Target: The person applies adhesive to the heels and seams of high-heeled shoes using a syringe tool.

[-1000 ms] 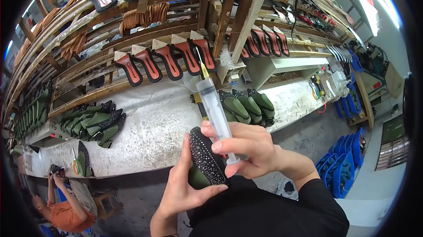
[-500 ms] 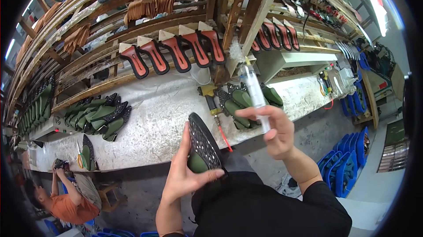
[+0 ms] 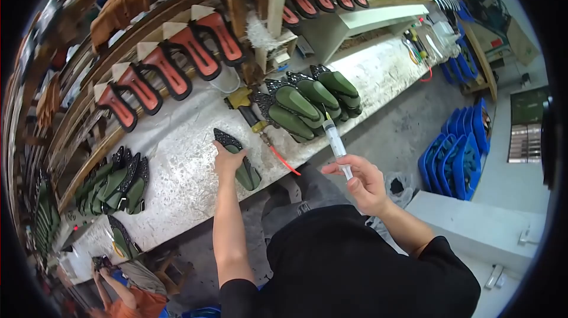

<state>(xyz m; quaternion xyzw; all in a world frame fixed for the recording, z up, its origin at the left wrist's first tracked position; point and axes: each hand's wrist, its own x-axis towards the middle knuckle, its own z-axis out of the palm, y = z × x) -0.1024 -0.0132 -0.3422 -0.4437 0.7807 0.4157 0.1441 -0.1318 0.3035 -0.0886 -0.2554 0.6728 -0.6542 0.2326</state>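
Observation:
My left hand [image 3: 227, 160] grips a green shoe [image 3: 248, 176] with a black, sparkly pointed toe, which rests on the worktable [image 3: 183, 155]. Thumb and fingers are closed around the toe end. A clear syringe [image 3: 335, 140] with a thin needle tip is held in my right hand [image 3: 364, 185], pointing up and away above the table's front edge. Just beyond the needle lies a group of similar green shoes [image 3: 290, 102], stacked on one another. Between that group and my left hand is a yellow-and-black tool [image 3: 247, 111] with a red hose.
Red-and-black sole pieces [image 3: 171, 75] hang along the wooden rack behind the table. More green shoes [image 3: 115, 185] lie at the left, near a person in an orange shirt [image 3: 139, 303]. Blue bins [image 3: 452, 158] stand on the floor at right. A white shelf box [image 3: 367, 22] sits farther back.
My left hand has moved the shoe from in front of my body down onto the table. The syringe stays in my right hand, slightly lower. The view has shifted and turned.

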